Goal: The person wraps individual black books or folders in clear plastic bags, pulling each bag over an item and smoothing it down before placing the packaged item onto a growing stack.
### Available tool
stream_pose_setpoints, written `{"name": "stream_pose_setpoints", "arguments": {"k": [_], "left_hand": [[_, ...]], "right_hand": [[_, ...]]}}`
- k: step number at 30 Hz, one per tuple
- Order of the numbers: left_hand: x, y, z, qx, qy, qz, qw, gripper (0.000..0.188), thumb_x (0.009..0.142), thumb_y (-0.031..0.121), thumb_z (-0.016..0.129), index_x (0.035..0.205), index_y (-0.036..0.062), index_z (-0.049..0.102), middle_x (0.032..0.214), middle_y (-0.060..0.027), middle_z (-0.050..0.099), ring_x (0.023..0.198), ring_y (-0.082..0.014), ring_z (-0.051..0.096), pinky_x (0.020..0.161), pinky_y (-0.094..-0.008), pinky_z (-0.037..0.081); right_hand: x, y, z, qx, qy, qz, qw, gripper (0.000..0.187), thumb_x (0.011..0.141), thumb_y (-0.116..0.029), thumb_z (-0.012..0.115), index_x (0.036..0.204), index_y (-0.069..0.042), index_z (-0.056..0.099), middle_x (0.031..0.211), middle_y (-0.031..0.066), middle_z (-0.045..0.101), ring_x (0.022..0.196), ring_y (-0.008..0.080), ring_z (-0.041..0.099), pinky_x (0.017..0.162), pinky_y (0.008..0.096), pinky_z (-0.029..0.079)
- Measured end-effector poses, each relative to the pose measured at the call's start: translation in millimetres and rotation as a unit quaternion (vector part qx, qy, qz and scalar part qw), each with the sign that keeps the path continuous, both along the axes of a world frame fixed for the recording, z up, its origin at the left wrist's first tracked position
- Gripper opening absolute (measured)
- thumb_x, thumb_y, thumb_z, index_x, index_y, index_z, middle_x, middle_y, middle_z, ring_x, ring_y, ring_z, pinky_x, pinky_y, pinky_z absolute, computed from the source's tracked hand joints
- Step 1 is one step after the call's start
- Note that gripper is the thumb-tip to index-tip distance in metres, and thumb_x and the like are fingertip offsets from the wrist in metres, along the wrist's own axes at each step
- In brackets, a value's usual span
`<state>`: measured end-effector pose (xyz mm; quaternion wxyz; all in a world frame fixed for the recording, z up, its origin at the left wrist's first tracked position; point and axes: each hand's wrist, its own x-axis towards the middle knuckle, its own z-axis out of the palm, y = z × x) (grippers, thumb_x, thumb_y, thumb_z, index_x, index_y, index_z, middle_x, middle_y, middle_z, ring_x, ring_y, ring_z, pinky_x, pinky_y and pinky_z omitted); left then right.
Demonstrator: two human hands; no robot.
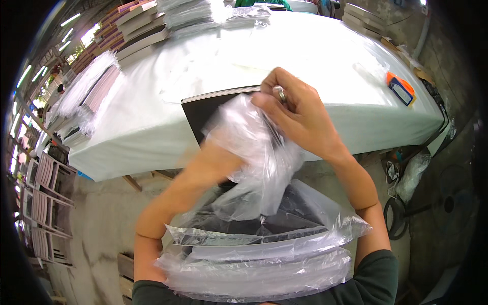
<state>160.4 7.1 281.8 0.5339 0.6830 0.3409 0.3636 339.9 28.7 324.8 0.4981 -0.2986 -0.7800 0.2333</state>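
Blocking black book (197, 113): plastic bag (274, 160), right hand (300, 112); wrapped stack (94, 91) leftward.

Clear plastic film (277, 162) — crumpled (motion-blurred) — partly hides a black slab (195, 113).

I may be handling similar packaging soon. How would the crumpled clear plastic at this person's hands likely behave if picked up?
The crumpled plastic would probably be floppy, since it bunches into loose folds. It is likely light for its size, looking thin and see-through. Its glossy shine suggests it may be slippery.
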Motion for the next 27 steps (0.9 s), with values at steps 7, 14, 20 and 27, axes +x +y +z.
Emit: {"name": "stream_pose_setpoints", "arguments": {"k": [7, 14, 20, 27], "left_hand": [[-30, 32, -22, -0.167, 0.154, -0.146, 0.963, 0.034, 0.084, 0.019, 0.062, 0.112, 0.0007, 0.061, 0.11, -0.0096, 0.061, 0.105, -0.0123, 0.052, 0.091, -0.0278, 0.039], [-25, 32, 18, 0.188, -0.069, 0.166, 0.966, 0.045, 0.081, 0.023, 0.066, 0.116, -0.0032, 0.055, 0.114, -0.0131, 0.059, 0.09, -0.0146, 0.057, 0.087, -0.026, 0.043], [10, 16, 13, -0.005, 0.255, -0.015, 0.967, 0.044, 0.087, 0.041, 0.056, 0.088, -0.0027, 0.062, 0.075, -0.0023, 0.058, 0.071, -0.0086, 0.049, 0.072, -0.0253, 0.041], [-65, 36, 9, 0.012, 0.105, -0.183, 0.977, 0.045, 0.094, 0.033, 0.043, 0.093, -0.0055, 0.065, 0.09, -0.0086, 0.066, 0.08, -0.0101, 0.055, 0.082, -0.0257, 0.04]], "right_hand": [[22, 7, 18, -0.139, 0.1, -0.123, 0.978, 0.031, 0.083, -0.027, 0.066, 0.079, 0.001, 0.052, 0.05, 0.0002, 0.043, 0.048, 0.0046, 0.037, 0.042, 0.0233, 0.032], [2, 21, -22, 0.057, -0.053, -0.197, 0.977, 0.031, 0.082, -0.025, 0.066, 0.077, 0.002, 0.05, 0.051, 0.0097, 0.046, 0.046, 0.0122, 0.043, 0.045, 0.0313, 0.037], [-13, 16, 13, 0.006, 0.031, -0.141, 0.989, 0.032, 0.083, -0.027, 0.064, 0.078, 0.001, 0.052, 0.051, 0.0102, 0.05, 0.045, 0.0144, 0.051, 0.045, 0.0312, 0.039], [45, 20, -19, -0.187, -0.273, 0.328, 0.885, 0.042, 0.076, -0.031, 0.073, 0.094, 0.005, 0.062, 0.071, 0.0084, 0.063, 0.07, 0.0157, 0.061, 0.066, 0.0285, 0.049]]}}
